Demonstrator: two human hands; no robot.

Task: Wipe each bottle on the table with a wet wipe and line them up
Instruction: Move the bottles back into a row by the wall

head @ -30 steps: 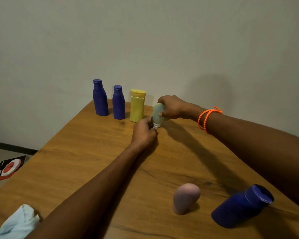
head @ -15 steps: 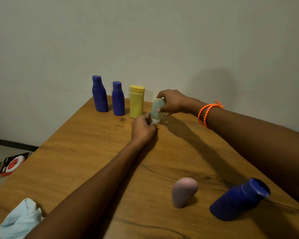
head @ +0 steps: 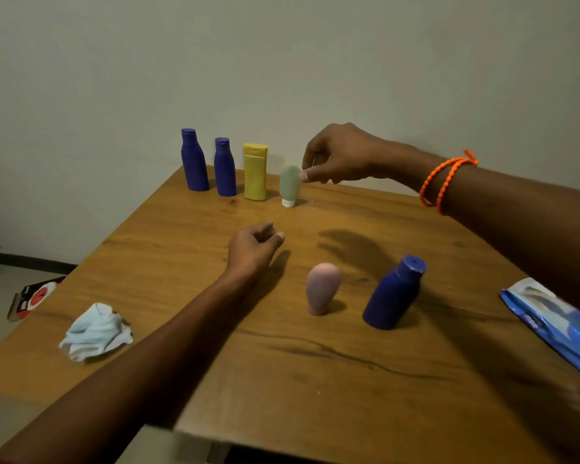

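R hand by green bottle top, grip loose; L hand grip loose, empty.

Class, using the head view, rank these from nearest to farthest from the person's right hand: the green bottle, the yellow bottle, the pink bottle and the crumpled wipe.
From the right hand:
1. Green bottle, right at its fingertips, end of the back row.
2. Yellow bottle, next left in that row.
3. Pink bottle, out front, mid-table.
4. Crumpled wipe, at the near-left edge.

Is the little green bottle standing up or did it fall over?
Standing up. The green bottle stands on its white cap at the end of the row, beside the yellow bottle.
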